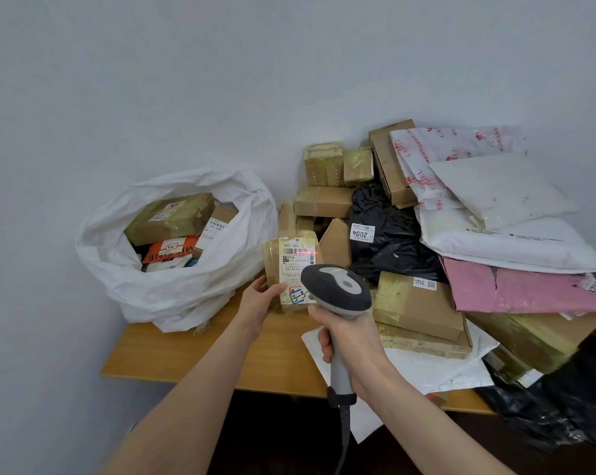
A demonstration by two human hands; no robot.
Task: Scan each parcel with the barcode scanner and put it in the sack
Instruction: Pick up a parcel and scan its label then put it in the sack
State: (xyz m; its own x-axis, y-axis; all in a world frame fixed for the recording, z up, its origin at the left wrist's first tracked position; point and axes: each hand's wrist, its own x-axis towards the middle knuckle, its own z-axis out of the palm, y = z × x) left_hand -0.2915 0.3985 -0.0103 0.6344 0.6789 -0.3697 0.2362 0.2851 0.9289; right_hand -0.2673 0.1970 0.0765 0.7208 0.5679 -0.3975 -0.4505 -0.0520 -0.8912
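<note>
My left hand grips the lower left corner of a small taped cardboard parcel and holds it upright above the table, its white label facing me. My right hand is wrapped round the handle of a grey barcode scanner, whose head points at the label. A red scan line falls across the barcode near the label's top. To the left stands the open white sack with several parcels inside.
A pile of parcels fills the right of the wooden table: cardboard boxes, a black bag labelled 2004, white mailers and a pink mailer. The grey wall stands behind. The scanner cable hangs below the table edge.
</note>
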